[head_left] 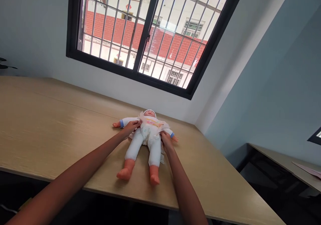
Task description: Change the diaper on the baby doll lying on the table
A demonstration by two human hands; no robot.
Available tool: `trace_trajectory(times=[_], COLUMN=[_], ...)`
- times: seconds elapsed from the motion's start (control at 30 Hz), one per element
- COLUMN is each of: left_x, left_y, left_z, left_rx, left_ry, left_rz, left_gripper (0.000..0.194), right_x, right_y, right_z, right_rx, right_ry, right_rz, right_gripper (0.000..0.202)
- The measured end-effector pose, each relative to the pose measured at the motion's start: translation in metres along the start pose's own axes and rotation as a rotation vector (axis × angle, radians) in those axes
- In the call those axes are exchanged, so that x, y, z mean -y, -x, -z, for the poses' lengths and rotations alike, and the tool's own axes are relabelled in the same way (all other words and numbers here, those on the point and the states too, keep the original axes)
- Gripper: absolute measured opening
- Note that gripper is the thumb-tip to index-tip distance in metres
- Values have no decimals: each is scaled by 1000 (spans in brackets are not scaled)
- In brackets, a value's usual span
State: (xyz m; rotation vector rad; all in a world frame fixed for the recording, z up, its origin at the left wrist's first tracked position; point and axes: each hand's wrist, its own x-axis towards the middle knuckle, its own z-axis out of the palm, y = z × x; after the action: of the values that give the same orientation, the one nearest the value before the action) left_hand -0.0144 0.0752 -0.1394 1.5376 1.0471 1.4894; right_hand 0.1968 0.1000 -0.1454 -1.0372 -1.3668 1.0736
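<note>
A baby doll [135, 145] in white clothes with blue cuffs lies on its back on the wooden table [75, 131], its feet pointing toward me. Around its hips is a white diaper [149, 130] with a coloured band across the front and pale side flaps spread outward. My left hand [132, 128] pinches the diaper's edge at the doll's hip on the left. On the opposite side, my right hand [166, 139] has its fingers closed on the other edge of the diaper. The fingertips of both hands are partly hidden by the material.
Behind the table is a barred window [140, 37] in a dark frame. A second table [276, 159] stands at the right with a pink sheet [307, 169] on it. The near table edge runs below my forearms. Dark plant leaves [6, 64] show at far left.
</note>
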Motion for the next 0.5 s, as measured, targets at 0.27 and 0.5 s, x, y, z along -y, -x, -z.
trace_trajectory(times=[0.27,0.5], left_x=[16,3], left_y=[5,14], left_z=[9,0], left_rx=[-115,-82], left_ry=[-25,-49], left_rz=[21,15], left_gripper=[50,30], right_x=[4,5], right_y=[10,10], right_z=[7,-3], right_rx=[-80,-170], right_ry=[-16,-16], right_rz=[5,59], right_gripper=[73,38])
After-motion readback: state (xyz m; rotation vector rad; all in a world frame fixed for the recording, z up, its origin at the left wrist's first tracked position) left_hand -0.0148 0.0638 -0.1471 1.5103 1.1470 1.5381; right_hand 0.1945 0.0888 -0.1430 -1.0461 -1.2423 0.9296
